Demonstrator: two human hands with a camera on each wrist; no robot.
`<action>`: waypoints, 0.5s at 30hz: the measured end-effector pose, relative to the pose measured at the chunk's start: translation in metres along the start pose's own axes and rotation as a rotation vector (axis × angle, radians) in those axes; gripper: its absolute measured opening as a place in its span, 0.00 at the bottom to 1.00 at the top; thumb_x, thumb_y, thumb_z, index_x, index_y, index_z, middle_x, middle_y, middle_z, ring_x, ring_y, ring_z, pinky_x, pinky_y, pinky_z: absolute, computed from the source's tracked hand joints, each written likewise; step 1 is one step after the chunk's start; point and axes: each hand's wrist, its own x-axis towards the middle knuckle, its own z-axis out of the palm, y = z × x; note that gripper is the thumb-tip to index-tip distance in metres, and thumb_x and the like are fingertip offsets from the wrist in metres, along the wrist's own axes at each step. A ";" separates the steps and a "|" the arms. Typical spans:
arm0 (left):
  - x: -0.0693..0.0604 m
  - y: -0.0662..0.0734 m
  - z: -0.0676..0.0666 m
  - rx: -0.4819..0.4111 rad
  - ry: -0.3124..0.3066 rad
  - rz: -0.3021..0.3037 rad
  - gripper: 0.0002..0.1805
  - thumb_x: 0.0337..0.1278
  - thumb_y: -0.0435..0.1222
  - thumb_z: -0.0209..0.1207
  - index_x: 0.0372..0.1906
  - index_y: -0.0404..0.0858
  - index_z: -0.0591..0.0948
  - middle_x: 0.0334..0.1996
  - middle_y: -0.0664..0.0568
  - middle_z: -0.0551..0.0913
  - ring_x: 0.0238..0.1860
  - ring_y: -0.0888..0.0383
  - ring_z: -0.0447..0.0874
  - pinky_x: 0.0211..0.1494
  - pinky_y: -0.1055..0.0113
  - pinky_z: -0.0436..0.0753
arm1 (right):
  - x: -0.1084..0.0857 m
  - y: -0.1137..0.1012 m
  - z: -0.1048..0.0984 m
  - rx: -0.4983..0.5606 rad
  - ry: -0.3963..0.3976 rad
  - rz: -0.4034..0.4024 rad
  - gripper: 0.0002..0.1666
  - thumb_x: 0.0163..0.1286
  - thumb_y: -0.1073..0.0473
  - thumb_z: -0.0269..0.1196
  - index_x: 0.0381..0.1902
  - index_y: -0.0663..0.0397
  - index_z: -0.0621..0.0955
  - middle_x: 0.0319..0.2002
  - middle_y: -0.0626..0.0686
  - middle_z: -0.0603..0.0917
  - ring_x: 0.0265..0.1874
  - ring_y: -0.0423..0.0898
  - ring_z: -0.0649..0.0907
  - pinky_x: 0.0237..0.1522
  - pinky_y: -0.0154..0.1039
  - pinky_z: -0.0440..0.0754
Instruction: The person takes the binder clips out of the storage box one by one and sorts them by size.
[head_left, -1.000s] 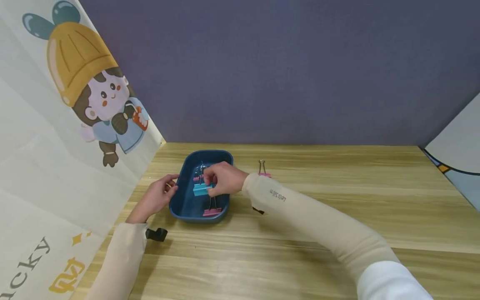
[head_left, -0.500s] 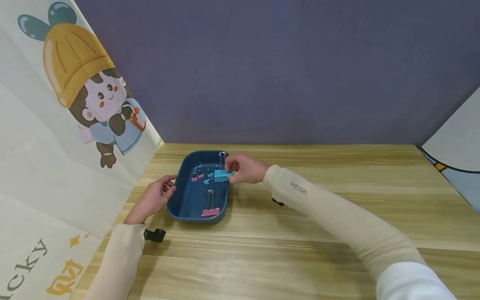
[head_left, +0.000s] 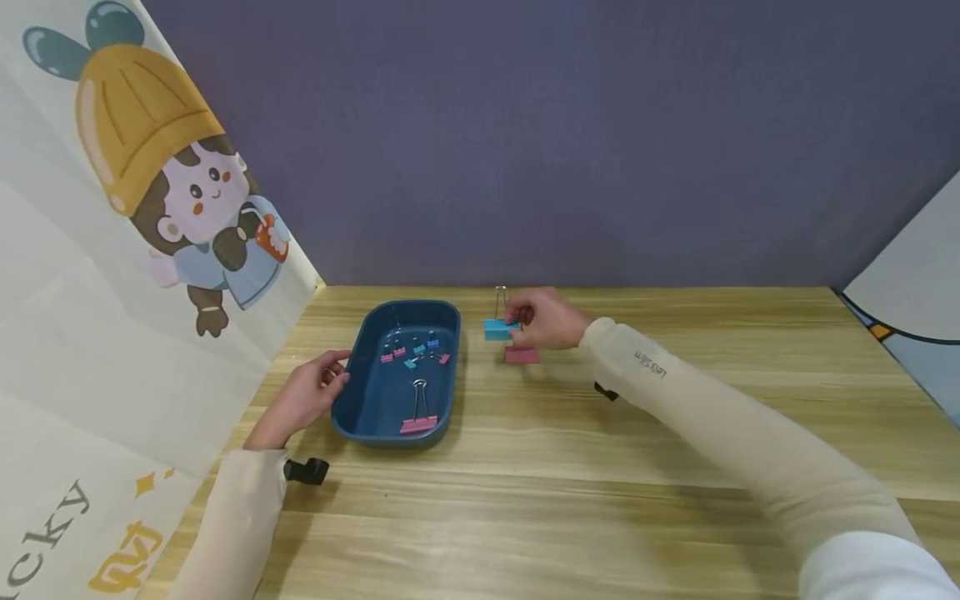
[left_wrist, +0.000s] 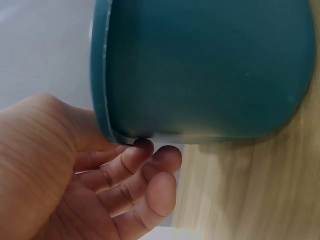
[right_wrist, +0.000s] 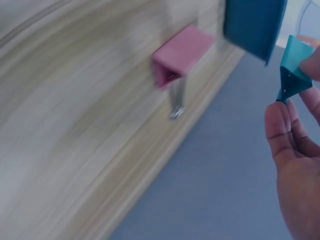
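In the head view, a dark blue plastic bin point(head_left: 390, 417) stands at the table's left. My left hand point(head_left: 303, 402) holds its left rim. In the left wrist view the thumb passes behind the rim and curled fingertips point(left_wrist: 145, 148) touch its corner. To the right of the bin my right hand point(head_left: 551, 319) pinches a large turquoise binder clip point(head_left: 498, 330), its wire handle pointing up. Just below that hand, on the table, lies a large pink binder clip point(head_left: 522, 356). Another large pink binder clip point(head_left: 418, 425) lies inside the bin, with several small pink and blue binder clips point(head_left: 419, 349).
The wooden table point(head_left: 525, 508) meets a grey-purple back wall point(head_left: 570, 150). A white curtain point(head_left: 97, 333) with a cartoon print borders the left side. A black wrist mount point(head_left: 307, 472) hangs by the left forearm, close to the tabletop.
My right hand has lifted the turquoise binder clip out of the bin and carried it right, over the table. The small clips are now uncovered. The left hand stays at the rim.
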 end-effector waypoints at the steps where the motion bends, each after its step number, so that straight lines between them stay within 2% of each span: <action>1: 0.000 -0.001 0.000 -0.001 0.001 -0.002 0.20 0.63 0.26 0.52 0.59 0.26 0.71 0.33 0.45 0.77 0.30 0.53 0.75 0.28 0.65 0.77 | -0.002 0.004 -0.001 -0.002 0.005 0.009 0.06 0.56 0.62 0.67 0.32 0.49 0.81 0.32 0.47 0.80 0.30 0.45 0.76 0.34 0.41 0.76; 15: -0.001 -0.001 0.000 -0.005 -0.001 -0.013 0.20 0.64 0.27 0.52 0.60 0.27 0.71 0.34 0.45 0.77 0.30 0.53 0.75 0.28 0.65 0.77 | -0.034 0.056 -0.013 0.012 0.021 0.124 0.07 0.55 0.64 0.68 0.32 0.52 0.81 0.32 0.50 0.79 0.31 0.47 0.76 0.35 0.42 0.76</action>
